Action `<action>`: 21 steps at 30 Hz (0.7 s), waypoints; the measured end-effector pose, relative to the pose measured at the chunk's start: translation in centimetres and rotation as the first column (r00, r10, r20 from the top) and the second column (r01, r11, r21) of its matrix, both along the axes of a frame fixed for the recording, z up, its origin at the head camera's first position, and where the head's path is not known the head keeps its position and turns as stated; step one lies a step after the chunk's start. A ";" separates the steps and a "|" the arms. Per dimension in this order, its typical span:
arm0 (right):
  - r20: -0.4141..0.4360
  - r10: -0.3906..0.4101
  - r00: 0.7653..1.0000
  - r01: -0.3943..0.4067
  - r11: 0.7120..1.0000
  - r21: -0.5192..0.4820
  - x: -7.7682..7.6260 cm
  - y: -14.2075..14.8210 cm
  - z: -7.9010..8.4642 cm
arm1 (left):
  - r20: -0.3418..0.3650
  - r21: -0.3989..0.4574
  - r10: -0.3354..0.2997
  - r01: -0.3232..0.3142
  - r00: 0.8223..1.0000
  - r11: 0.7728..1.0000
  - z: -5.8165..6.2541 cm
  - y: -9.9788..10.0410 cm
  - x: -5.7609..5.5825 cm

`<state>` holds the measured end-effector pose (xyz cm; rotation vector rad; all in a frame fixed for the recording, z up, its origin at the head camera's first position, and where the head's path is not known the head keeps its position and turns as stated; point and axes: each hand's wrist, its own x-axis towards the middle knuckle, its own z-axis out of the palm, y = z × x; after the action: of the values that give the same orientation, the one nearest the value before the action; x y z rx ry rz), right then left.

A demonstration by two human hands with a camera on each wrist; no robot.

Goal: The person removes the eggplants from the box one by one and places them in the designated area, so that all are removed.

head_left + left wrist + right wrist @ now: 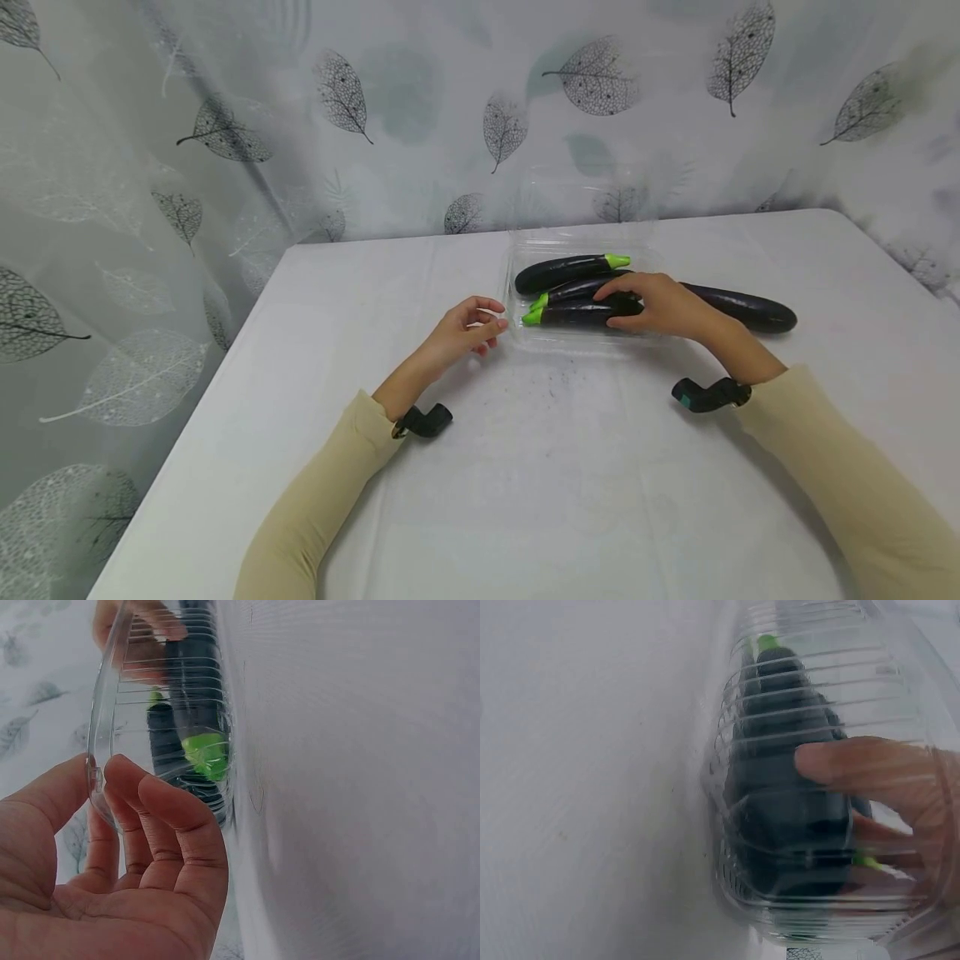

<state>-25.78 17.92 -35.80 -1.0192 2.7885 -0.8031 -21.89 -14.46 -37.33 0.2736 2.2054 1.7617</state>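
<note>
My left hand [463, 331] is pinching the clear tray [577, 340] by its rim; my right hand [656, 306], half-spread, is gripping the front eggplant [573, 316] inside. If I'm squeezing loosely, its glossy skin could be slipping, bumping the middle eggplant [576, 290].

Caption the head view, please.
Right hand grasping long, glossy dark-purple eggplants in a clear plastic container, left hand at its left side.

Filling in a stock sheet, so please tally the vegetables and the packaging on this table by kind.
Eggplants: 4
Clear plastic clamshell container: 1
Total: 5
</note>
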 end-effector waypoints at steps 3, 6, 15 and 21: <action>0.018 -0.015 1.000 0.015 0.999 0.038 0.0 -0.2 0.1 | -0.002 -0.005 -0.001 0.001 1.000 1.000 0.0 0.0 0.0; 0.030 -0.022 0.999 0.020 0.998 0.065 0.1 -0.3 0.2 | -0.003 -0.010 -0.002 0.002 1.000 1.000 0.0 0.0 0.0; -0.002 -0.033 0.999 0.033 0.998 0.051 0.4 -0.4 0.2 | 0.006 -0.021 0.003 -0.003 1.000 1.000 -0.2 -0.1 -0.1; -0.016 -0.043 0.999 0.042 0.998 -0.040 0.6 -0.2 0.1 | 0.010 -0.025 0.007 -0.007 1.000 1.000 -0.1 -0.1 0.0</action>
<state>-25.17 17.67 -35.74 -0.9799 2.8283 -0.8623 -21.94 -14.53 -37.46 0.2511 2.2218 1.7339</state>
